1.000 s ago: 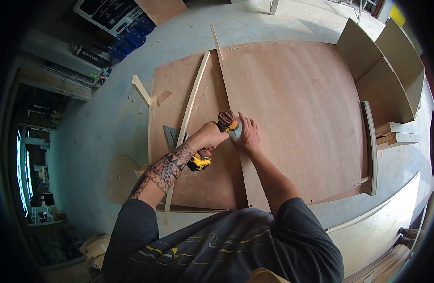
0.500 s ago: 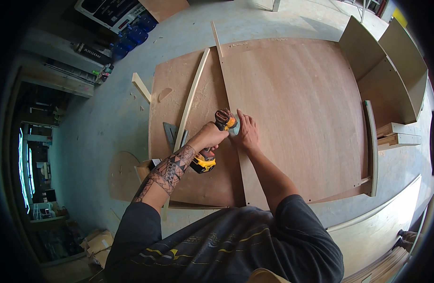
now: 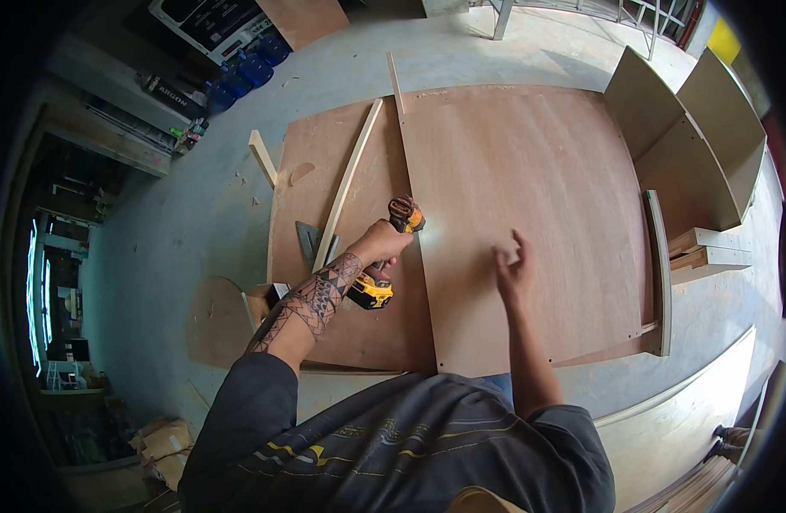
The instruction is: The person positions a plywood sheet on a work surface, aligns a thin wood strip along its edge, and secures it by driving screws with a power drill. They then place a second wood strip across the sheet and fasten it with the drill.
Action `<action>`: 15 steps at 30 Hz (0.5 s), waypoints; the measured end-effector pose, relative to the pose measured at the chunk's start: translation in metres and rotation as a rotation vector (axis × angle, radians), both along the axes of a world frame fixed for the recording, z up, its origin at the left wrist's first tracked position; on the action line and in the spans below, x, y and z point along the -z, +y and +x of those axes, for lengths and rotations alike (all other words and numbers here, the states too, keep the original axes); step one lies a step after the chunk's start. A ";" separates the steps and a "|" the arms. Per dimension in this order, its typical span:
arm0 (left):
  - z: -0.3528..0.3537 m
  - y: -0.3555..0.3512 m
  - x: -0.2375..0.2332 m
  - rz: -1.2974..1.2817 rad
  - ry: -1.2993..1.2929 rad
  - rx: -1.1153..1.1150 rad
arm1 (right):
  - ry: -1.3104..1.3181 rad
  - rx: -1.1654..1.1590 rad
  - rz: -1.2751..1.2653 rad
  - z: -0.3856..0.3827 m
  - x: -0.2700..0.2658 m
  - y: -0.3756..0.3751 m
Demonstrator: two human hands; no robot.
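My left hand (image 3: 381,244) grips a yellow and black cordless drill (image 3: 391,254), its nose pointing down at the left edge of a large brown plywood sheet (image 3: 529,179). A second plywood sheet (image 3: 359,316) lies under the drill to the left. My right hand (image 3: 514,267) hovers over the large sheet, fingers spread and holding nothing, well to the right of the drill.
A thin pale wood strip (image 3: 348,179) lies diagonally on the left sheet beside a grey metal square (image 3: 310,241). A curved wood strip (image 3: 659,265) runs along the sheet's right edge. Open plywood cabinet boxes (image 3: 692,137) stand at far right. Blue water jugs (image 3: 247,64) sit top left.
My right hand has lifted off the sheet beside the drill's nose and swung to the right, fingers opening. The drill and left hand stayed nearly in place.
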State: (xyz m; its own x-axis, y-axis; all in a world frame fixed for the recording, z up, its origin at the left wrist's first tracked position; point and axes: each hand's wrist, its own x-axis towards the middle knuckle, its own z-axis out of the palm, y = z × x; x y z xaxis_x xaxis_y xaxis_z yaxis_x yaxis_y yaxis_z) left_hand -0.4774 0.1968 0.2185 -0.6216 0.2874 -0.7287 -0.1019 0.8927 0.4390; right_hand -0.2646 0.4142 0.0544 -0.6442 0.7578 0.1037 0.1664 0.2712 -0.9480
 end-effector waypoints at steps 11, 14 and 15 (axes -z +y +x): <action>0.012 -0.048 0.051 0.329 0.020 -0.176 | -0.879 0.585 0.285 0.314 0.031 0.240; 0.054 -0.090 0.065 0.468 0.328 -0.304 | -0.805 0.425 0.267 0.334 0.015 0.243; 0.067 -0.107 0.082 0.557 0.378 -0.393 | -0.797 0.402 0.288 0.338 0.016 0.249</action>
